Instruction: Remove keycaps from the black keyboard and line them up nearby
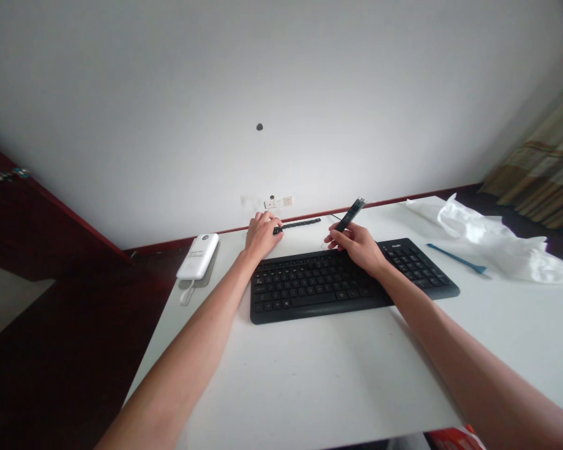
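Note:
A black keyboard [318, 299] lies on the white table, with both my hands along its far side. Beyond its back left edge, my left hand [261, 236] has its fingers curled down at the near end of a thin, bumpy black strip [303, 223], which appears pinched between thumb and fingers. My right hand [358, 245] rests over the keyboard's upper right part. Its fingers are closed around a slim black stick-like tool [350, 214], tilted up to the right with a pale, narrow-pronged end. The tool's lower end is partly hidden by the fingers.
A white power bank [198, 257] with a short cable lies at the table's left edge. To the right are a blue brush [457, 259] and a crumpled white plastic bag [487, 234]. Wall sockets [279, 202] sit behind the table's far edge.

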Available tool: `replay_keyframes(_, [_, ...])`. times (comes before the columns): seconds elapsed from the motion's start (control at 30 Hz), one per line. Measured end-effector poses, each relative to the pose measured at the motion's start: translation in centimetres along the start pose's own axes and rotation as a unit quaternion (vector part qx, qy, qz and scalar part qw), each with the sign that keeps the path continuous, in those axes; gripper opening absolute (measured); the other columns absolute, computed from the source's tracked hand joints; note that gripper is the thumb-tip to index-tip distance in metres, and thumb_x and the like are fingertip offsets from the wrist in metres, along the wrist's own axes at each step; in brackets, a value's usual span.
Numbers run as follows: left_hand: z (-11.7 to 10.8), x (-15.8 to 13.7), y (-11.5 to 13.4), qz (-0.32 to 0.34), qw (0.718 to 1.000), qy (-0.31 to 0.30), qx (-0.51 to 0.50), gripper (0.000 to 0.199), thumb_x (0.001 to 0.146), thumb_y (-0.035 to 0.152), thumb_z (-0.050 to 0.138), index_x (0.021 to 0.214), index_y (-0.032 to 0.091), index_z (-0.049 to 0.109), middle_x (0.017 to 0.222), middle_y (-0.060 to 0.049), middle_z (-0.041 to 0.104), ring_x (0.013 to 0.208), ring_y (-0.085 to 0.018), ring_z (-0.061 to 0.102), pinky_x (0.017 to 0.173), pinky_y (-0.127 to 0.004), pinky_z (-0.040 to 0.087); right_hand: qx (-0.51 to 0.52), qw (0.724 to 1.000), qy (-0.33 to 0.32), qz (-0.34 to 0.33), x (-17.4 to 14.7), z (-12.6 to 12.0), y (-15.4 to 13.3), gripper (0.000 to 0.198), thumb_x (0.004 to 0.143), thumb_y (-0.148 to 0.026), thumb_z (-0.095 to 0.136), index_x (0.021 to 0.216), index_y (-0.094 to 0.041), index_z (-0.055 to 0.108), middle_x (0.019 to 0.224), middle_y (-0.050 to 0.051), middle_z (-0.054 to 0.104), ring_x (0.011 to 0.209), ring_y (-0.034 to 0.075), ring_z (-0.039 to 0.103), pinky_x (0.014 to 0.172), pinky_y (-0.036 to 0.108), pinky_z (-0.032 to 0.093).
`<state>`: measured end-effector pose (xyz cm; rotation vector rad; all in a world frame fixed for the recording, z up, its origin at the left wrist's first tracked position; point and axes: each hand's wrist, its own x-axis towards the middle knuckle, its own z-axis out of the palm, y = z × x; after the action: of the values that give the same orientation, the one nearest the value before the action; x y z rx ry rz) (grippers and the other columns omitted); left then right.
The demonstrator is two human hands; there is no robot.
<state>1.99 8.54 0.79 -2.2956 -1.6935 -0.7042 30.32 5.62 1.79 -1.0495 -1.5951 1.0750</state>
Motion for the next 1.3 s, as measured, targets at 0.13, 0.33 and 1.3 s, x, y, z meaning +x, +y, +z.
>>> replay_keyframes(0.13, [0.1, 0.0, 0.0, -0.004, 1.000, 0.000, -0.005, 0.014, 0.087, 0.026, 0.073, 0.101, 0.026, 0.072, 0.117, -0.008, 0.062, 0.112, -0.030, 0.053, 0.097, -0.043, 0.043, -0.002, 1.000, 0.001, 0.002, 0.1, 0.0, 0.1, 0.033, 0.090, -0.047, 0.067, 0.104, -0.018, 0.063, 0.089, 0.011, 0.078, 0.075, 0.022, 0.072, 0.064, 0.033, 0.053])
replay_keyframes(0.33, [0.0, 0.0, 0.1, -0.001, 1.000, 0.001, -0.006, 0.013, 0.088, 0.026, 0.072, 0.101, 0.026, 0.072, 0.116, -0.007, 0.062, 0.112, -0.029, 0.053, 0.095, -0.043, 0.043, 0.002, 1.000, 0.000, -0.002, 0.1, 0.0, 0.1, 0.033, 0.090, -0.047, 0.067, 0.105, -0.018, 0.062, 0.089, 0.010, 0.078, 0.075, 0.021, 0.072, 0.063, 0.031, 0.052])
replay_keyframes(1.3, [-6.3, 1.3, 8.5, 0.140, 0.920, -0.340, -0.140, 0.013, 0.069, 0.021, 0.082, 0.078, 0.029, 0.077, 0.076, 0.003, 0.075, 0.071, -0.019, 0.068, 0.063, -0.030, 0.045, 0.011, 1.000, 0.008, -0.002, 0.1, 0.1, 0.2, 0.027, 0.091, -0.044, 0.067, 0.101, -0.019, 0.062, 0.089, 0.010, 0.078, 0.075, 0.021, 0.072, 0.064, 0.030, 0.052])
